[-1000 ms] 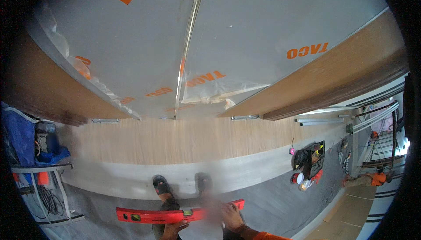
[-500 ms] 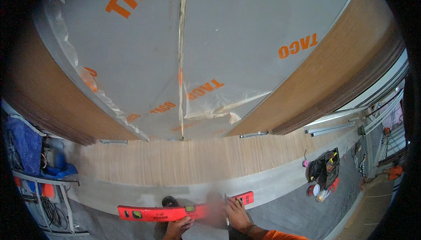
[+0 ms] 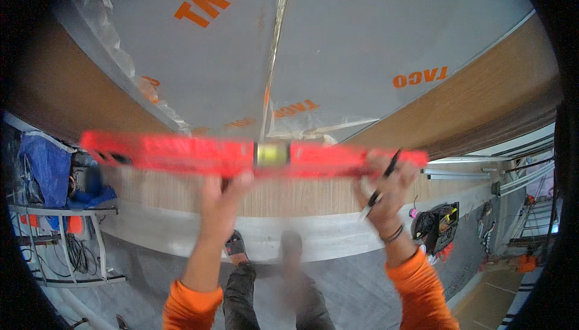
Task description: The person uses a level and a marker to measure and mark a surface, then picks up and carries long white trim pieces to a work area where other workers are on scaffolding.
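A long red spirit level (image 3: 199, 155), smeared by motion, spans the middle of the head view, raised in front of the wrapped double doors. A yellow-green vial (image 3: 271, 154) sits near its centre. My left hand (image 3: 222, 194) grips its lower edge left of the vial, fingers blurred and partly behind it. Near the level's right end, my right hand (image 3: 389, 194) is closed on it. Also between the right hand's fingers is a slim black pen-like stick (image 3: 381, 188) with a pale lower end, tilted across the hand.
Grey sheeting (image 3: 181, 58) covers the doors between brown wooden jambs (image 3: 458, 107). A wood-look floor strip (image 3: 301, 200) meets a pale sill (image 3: 181, 233). At right lie a black tool tray (image 3: 445, 224) and metal lengths (image 3: 458, 174); at left stands a metal frame (image 3: 66, 212) beside coiled cables.
Both hands have risen with the spirit level from low over the floor to before the doors, and it looks larger. The black stick stays in my right hand.
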Available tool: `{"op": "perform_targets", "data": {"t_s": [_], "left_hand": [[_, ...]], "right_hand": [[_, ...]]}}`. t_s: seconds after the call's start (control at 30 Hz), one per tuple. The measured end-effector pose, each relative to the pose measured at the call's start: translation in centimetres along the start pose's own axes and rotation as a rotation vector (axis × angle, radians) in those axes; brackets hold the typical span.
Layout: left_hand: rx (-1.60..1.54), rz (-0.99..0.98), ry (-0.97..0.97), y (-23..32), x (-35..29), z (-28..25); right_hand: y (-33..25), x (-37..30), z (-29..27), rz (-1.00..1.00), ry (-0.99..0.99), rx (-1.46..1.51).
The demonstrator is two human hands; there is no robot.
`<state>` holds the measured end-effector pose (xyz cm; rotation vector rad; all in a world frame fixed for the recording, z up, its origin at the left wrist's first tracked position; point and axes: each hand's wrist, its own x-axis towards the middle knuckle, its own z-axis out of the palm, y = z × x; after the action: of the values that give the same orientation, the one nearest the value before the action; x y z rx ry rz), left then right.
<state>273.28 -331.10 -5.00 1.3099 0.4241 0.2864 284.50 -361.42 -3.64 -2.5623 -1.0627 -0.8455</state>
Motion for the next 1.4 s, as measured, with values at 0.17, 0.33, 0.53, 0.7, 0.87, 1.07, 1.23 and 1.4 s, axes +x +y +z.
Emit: {"op": "perform_targets", "data": {"t_s": [0.17,0.33,0.53,0.7,0.87,1.07,1.23,1.4], "left_hand": [[-0.232,0.356,0.059,10.6,6.1,3.8],[-0.219,0.450,0.134,14.0,8.7,3.4],[-0.010,0.416,0.032,14.4,11.3,1.8],[-0.054,0.419,-0.020,14.2,12.0,1.9],[-0.036,0.460,-0.004,13.8,12.2,2.0],[-0.056,0.462,-0.013,13.5,12.5,1.8],[-0.042,0.492,0.034,13.3,12.6,1.9],[-0.033,0.491,0.039,13.1,12.8,1.7]], "right_hand": [[3.2,13.3,-2.8,-0.205,0.410,0.064],[3.9,17.0,-3.2,-0.269,0.498,-0.035],[5.8,18.1,-2.8,-0.283,0.512,0.028],[6.4,18.6,-2.8,-0.326,0.511,-0.125],[6.9,19.1,-2.9,-0.374,0.524,-0.113],[7.3,19.0,-2.6,-0.376,0.493,-0.093],[7.3,19.0,-2.5,-0.410,0.515,-0.058],[7.4,19.0,-2.6,-0.408,0.519,-0.065]]}}
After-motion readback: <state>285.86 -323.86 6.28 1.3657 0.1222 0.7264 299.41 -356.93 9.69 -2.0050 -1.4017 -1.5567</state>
